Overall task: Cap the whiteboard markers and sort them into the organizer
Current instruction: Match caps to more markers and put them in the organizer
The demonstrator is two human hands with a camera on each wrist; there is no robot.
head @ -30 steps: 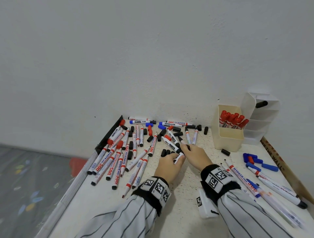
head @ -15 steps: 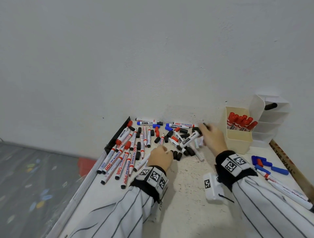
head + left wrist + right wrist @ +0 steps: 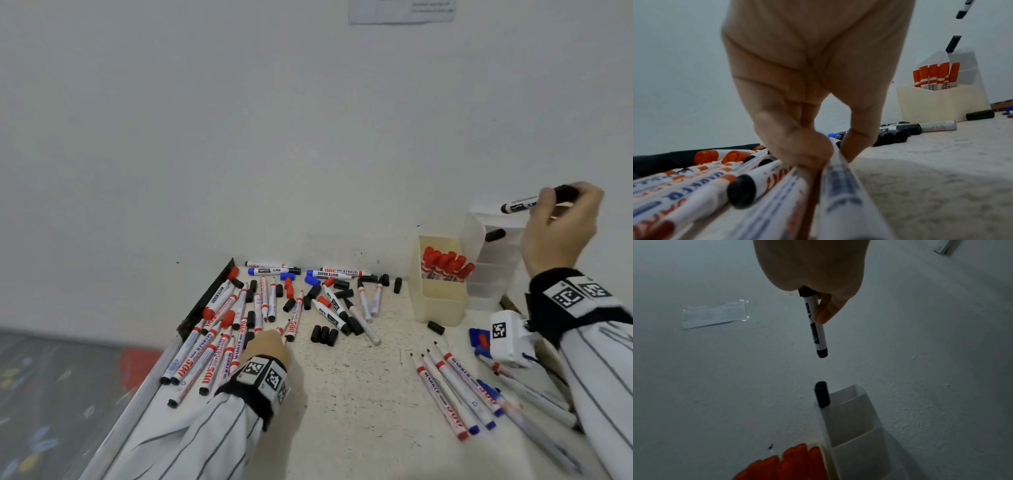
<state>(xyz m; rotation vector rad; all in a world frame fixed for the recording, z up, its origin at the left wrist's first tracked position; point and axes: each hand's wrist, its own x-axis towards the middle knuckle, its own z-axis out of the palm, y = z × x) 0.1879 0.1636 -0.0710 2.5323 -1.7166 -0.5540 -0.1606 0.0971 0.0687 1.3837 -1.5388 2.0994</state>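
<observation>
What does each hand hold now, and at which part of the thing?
The right hand holds a black marker at its upper end, above the organizer. The left hand pinches a marker from the pile, along its barrel.

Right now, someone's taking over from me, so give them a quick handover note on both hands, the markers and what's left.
Right hand holds a capped black marker above the white organizer, where one black marker already stands.
Left hand pinches a marker at the edge of the left pile.
Done: several red markers stand capped in the cream bin.
Left: drop this black one in, then cap and sort the piles; loose black caps lie mid-table, blue ones at the right.
</observation>
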